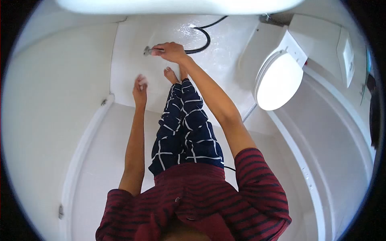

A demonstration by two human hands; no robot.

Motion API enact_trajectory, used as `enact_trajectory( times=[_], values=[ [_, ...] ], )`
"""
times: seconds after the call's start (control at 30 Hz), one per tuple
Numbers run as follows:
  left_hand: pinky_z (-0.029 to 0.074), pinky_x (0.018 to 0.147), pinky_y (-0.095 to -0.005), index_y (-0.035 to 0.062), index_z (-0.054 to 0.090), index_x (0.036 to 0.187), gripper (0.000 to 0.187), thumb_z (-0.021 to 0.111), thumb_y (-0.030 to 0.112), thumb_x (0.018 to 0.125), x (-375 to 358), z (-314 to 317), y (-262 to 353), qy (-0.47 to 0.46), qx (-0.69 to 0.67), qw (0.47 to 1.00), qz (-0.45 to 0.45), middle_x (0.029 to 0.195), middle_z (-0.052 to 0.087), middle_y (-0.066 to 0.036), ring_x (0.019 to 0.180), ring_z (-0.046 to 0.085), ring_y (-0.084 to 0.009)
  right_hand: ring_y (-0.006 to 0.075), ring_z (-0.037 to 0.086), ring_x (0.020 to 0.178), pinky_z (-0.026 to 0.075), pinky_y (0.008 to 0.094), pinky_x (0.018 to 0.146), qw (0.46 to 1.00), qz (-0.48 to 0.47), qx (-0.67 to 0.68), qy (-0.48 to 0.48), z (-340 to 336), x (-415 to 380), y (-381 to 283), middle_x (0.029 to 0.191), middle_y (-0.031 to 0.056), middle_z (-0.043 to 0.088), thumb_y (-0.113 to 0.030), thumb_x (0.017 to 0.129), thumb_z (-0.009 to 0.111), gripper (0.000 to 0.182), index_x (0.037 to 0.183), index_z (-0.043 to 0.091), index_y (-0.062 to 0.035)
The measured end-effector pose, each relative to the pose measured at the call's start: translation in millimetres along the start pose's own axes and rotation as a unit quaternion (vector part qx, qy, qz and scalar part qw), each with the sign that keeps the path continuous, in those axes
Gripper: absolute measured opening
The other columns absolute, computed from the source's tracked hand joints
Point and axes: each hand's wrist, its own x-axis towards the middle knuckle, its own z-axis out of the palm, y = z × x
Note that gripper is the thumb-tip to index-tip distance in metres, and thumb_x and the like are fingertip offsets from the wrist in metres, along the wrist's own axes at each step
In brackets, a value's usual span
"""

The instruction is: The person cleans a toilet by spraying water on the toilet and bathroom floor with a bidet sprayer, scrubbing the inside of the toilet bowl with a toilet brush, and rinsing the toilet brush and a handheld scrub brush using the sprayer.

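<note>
Sprayer [148, 50] sits in my right hand [173, 51], out at the far end of my reach above the wet white floor [225, 52]. My fingers are wrapped fully round its handle, with only the metal head poking out to the left of my fist. Its black hose [204, 37] loops away to the right behind my hand and runs off toward the far wall.

My left hand [140, 89] hangs nearer and to the left, fingers loosely curled. Something pale shows at the fingertips, but it is too blurred for me to say whether I hold anything.

Below my hands are my bare feet [172, 75] and my checked trousers [185, 128]. To the right stands the toilet [279, 78] with its lid down.

As I judge it, the risk is the floor: it glistens with water right where I stand barefoot, so a shift of weight while leaning forward could slip me. The hose loop lies close to my feet and could snag an ankle. A careless squeeze could also spray my trousers.
</note>
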Motion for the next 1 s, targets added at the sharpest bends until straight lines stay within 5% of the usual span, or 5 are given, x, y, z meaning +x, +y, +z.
enact_trajectory(
  times=[0.33, 0.6, 0.7, 0.8, 1.0],
  values=[
    [0.045, 0.080, -0.0342, 0.0028, 0.049, 0.115, 0.043, 0.057, -0.002, 0.073, 127, 67, 83, -0.128, 0.296, 0.921, 0.217, 0.102, 0.056, -0.014, 0.094, 0.055, -0.0273, 0.0250, 0.058, 0.089, 0.036, 0.0427, 0.080, 0.993, -0.047, -0.106, -0.015, -16, 18, 22, 0.088, 0.0127, 0.062, -0.055, 0.065, 0.060, 0.048, 0.088, 0.066, -0.0136],
    [0.045, 0.062, -0.0314, 0.0024, 0.054, 0.091, 0.013, 0.052, 0.011, 0.080, 117, 133, 56, -0.177, 0.326, 0.926, 0.071, 0.079, 0.060, -0.007, 0.068, 0.054, -0.0158, 0.0287, 0.050, 0.102, 0.028, 0.0461, 0.092, 0.740, 0.194, 0.139, 0.629, 22, -68, 50, 0.099, 0.0125, 0.058, -0.031, 0.064, 0.068, 0.062, 0.116, 0.048, -0.0049],
    [0.036, 0.089, -0.0297, 0.0005, 0.034, 0.125, 0.058, 0.056, 0.030, 0.081, 46, 158, 20, -0.352, -0.060, 0.933, -0.033, 0.120, 0.044, -0.008, 0.108, 0.042, -0.0162, 0.0306, 0.055, 0.095, 0.039, 0.0423, 0.084, 0.760, 0.218, 0.447, 0.420, 47, -82, 73, 0.095, 0.0156, 0.059, -0.026, 0.066, 0.065, 0.053, 0.112, 0.050, -0.0044],
    [0.025, 0.101, -0.0318, 0.0032, 0.028, 0.131, 0.065, 0.059, 0.024, 0.078, -8, 168, 57, -0.473, 0.139, 0.858, -0.146, 0.130, 0.035, -0.011, 0.121, 0.032, -0.0223, 0.0327, 0.059, 0.084, 0.046, 0.0413, 0.074, 0.862, 0.239, 0.347, 0.282, 43, -116, 106, 0.086, 0.0179, 0.061, -0.015, 0.066, 0.058, 0.043, 0.109, 0.054, -0.0116],
    [0.028, 0.099, -0.0383, 0.0061, 0.035, 0.125, 0.068, 0.068, 0.015, 0.066, -51, 146, 93, -0.329, 0.522, 0.643, 0.454, 0.120, 0.045, -0.017, 0.114, 0.040, -0.0324, 0.0273, 0.061, 0.077, 0.044, 0.0368, 0.073, 0.918, 0.239, 0.020, 0.315, 154, -217, 119, 0.077, 0.0103, 0.062, -0.015, 0.068, 0.057, 0.021, 0.089, 0.062, -0.0135]
  ],
)
